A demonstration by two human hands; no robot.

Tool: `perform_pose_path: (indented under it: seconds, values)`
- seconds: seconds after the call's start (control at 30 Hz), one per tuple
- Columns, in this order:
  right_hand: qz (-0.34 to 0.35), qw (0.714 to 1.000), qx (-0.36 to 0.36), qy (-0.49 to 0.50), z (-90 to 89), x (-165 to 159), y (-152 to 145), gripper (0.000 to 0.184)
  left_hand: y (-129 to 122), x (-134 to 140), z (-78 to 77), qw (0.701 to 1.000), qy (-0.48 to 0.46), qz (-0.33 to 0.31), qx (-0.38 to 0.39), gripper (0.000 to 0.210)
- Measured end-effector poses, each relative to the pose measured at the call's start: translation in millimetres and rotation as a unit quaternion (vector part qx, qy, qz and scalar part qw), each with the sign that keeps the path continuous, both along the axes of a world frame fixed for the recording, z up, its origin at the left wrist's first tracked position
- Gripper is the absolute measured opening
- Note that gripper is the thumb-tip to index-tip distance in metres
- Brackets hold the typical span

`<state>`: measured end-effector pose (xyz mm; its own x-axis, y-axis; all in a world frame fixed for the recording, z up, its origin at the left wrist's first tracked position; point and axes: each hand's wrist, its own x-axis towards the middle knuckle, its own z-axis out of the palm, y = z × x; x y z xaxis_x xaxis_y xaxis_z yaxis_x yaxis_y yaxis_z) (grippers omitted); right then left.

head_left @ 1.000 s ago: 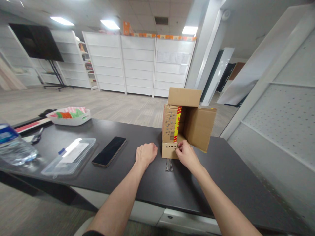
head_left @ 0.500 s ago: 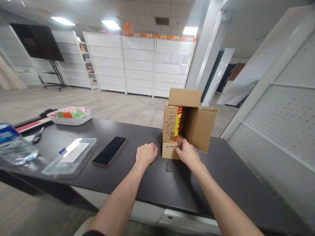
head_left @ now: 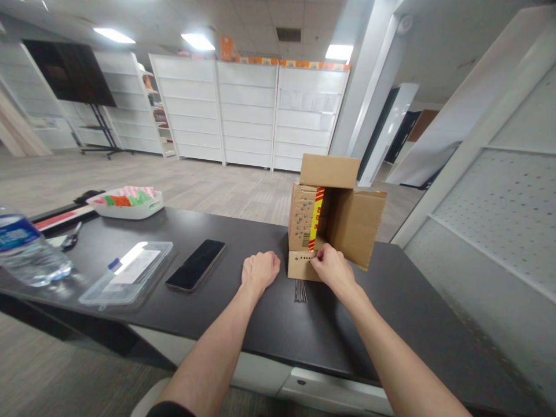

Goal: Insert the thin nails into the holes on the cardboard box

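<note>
A cardboard box (head_left: pixel 303 217) stands on the dark table with its flaps folded outward. Its low front flap (head_left: pixel 299 267) has a row of small dark holes, and more dots mark the panel above. My right hand (head_left: pixel 333 265) is closed in a pinch at the right end of that row, touching the flap; anything between its fingertips is too small or hidden to make out. Several thin metal rods (head_left: pixel 300 291), like nails or screws, lie side by side just before the flap. Left of the box, my left hand (head_left: pixel 260 270) rests as a loose fist on the table.
A black phone (head_left: pixel 196 265) and a clear plastic case (head_left: pixel 128 275) lie to the left. Farther left are a water bottle (head_left: pixel 30 249) and a white basket (head_left: pixel 130 213) with coloured packets. A perforated panel (head_left: pixel 512 202) rises along the right side.
The view has shifted slightly, so everything sits a little farther right. Both hands keep the same place: the right at the flap, the left on the table.
</note>
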<state>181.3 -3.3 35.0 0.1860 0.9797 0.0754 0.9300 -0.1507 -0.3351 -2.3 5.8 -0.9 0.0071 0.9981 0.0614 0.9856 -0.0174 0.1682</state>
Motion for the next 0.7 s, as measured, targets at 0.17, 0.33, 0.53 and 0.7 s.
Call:
perform_pose_path:
  seconds: [0.17,0.33,0.53,0.7]
  values:
    - [0.007,1.000,0.012,0.003,5.2,-2,-1,0.013,1,0,-1.0,1.000,-0.001,0.004,-0.006,0.048]
    - [0.044,0.996,0.074,0.029,7.2,0,-3,0.004,0,0,0.7,1.000,0.000,0.001,-0.003,0.047]
    - [0.074,0.984,0.148,0.068,12.4,2,-14,0.004,-1,1,0.6,1.000,-0.001,0.004,-0.014,0.049]
    - [0.121,0.969,0.183,0.111,11.5,6,-29,0.003,1,0,-1.3,1.000,-0.002,-0.001,-0.003,0.047]
